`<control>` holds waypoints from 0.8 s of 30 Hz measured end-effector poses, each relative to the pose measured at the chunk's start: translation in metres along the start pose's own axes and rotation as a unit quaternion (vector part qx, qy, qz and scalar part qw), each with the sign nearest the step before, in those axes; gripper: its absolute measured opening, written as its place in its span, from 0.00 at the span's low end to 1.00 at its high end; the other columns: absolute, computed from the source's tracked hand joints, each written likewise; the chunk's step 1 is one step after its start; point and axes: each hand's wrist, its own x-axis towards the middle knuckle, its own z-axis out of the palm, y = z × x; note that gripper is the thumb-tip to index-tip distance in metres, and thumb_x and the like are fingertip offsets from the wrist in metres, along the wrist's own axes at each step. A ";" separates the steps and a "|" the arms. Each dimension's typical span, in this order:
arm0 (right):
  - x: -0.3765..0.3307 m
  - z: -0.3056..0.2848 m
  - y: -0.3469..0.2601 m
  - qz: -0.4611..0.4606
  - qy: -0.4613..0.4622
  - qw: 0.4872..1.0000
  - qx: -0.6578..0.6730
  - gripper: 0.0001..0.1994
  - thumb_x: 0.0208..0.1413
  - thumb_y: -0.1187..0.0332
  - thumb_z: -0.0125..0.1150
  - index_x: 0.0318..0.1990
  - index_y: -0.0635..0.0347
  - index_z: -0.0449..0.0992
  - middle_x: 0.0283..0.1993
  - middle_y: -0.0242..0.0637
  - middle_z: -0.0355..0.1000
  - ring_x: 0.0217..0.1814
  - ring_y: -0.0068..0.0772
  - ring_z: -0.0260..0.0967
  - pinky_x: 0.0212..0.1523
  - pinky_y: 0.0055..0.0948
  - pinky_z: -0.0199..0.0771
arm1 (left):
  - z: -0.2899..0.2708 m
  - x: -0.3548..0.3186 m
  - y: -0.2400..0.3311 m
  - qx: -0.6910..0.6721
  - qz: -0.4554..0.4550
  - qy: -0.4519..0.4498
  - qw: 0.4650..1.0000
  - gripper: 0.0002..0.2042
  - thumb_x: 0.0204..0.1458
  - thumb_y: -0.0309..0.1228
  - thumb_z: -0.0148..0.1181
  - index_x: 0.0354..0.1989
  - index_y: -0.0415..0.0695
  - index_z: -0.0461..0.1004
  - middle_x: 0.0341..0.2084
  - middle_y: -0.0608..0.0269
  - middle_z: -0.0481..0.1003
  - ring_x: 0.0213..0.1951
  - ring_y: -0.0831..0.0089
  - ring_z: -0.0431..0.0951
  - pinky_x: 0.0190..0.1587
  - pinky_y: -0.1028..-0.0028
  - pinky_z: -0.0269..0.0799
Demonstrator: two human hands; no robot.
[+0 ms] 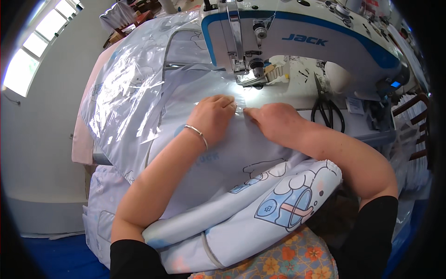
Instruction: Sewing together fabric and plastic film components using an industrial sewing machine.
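Curled nearly closed, my left hand (213, 116) is resting its fingertips on the pale cloth (232, 149), close in front of the presser foot (253, 83) of the white and blue sewing machine (302, 35). My right hand (278, 122) is bending into a loose fist, its index finger reaching toward the left fingertips and touching the same cloth; I cannot tell whether either hand is pinching a fold or only pressing it flat. Only a narrow gap is separating the two hands. The cloth is lying across the worktable under my forearms, and its printed, rolled-up part is bunching over my lap, above a flowered apron (283, 260). On the left, shiny clear plastic (132, 88) is spreading over the table, with faint print showing through it and grey piping (166, 56) running along it. Black-handled scissors (328, 109) are lying beyond my right forearm, beside the machine. A bracelet (197, 135) is circling my left wrist.
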 end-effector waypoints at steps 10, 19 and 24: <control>0.004 -0.001 0.007 0.018 -0.009 1.000 0.012 0.18 0.61 0.69 0.51 0.58 0.54 0.73 0.32 0.50 0.76 0.35 0.53 0.76 0.37 0.47 0.75 | 0.021 0.011 0.028 0.137 -0.043 0.005 0.990 0.14 0.53 0.29 0.53 0.47 0.43 0.77 0.47 0.60 0.78 0.52 0.66 0.78 0.50 0.68 0.75; 0.011 -0.019 0.018 0.003 -0.045 0.999 -0.004 0.19 0.61 0.68 0.52 0.59 0.53 0.74 0.34 0.49 0.77 0.37 0.52 0.76 0.37 0.47 0.75 | 0.013 0.027 -0.015 0.026 0.022 0.011 0.999 0.14 0.51 0.28 0.55 0.46 0.43 0.78 0.42 0.62 0.76 0.49 0.64 0.76 0.49 0.66 0.74; 0.016 0.013 0.013 0.006 0.054 0.998 0.013 0.19 0.61 0.69 0.52 0.59 0.53 0.73 0.31 0.47 0.76 0.34 0.52 0.76 0.33 0.46 0.75 | 0.005 0.038 -0.026 0.022 0.049 0.012 0.998 0.10 0.49 0.29 0.59 0.40 0.49 0.80 0.37 0.65 0.77 0.42 0.64 0.77 0.47 0.64 0.72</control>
